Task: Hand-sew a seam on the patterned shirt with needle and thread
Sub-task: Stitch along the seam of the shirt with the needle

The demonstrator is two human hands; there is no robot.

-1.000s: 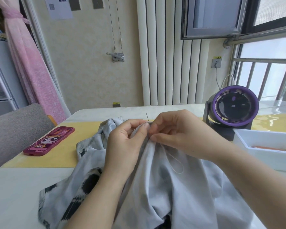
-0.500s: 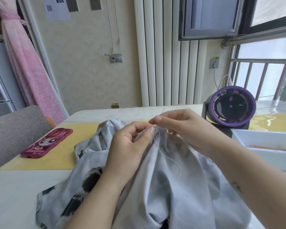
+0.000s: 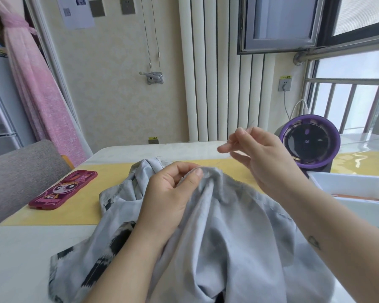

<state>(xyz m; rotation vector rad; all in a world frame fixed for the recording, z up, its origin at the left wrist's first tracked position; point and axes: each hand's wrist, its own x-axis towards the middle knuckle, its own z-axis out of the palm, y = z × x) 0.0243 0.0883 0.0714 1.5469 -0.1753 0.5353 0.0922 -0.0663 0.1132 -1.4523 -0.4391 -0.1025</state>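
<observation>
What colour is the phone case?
The phone case is dark pink with a cartoon character; head view.

The pale grey cloth shirt with black blotches [image 3: 239,248] looks thin, soft and matt, its seam edge frayed. The white table [image 3: 20,259] is smooth (dull at the front edge, shiny with reflections at the far right corner). Near the left edge, the dark pink cartoon phone case [image 3: 64,190] looks like smooth plastic with a faint sheen.

A home, probably: pink curtain [image 3: 37,84], wall radiator [image 3: 208,73], table [image 3: 20,259] by window [image 3: 348,101].
</observation>
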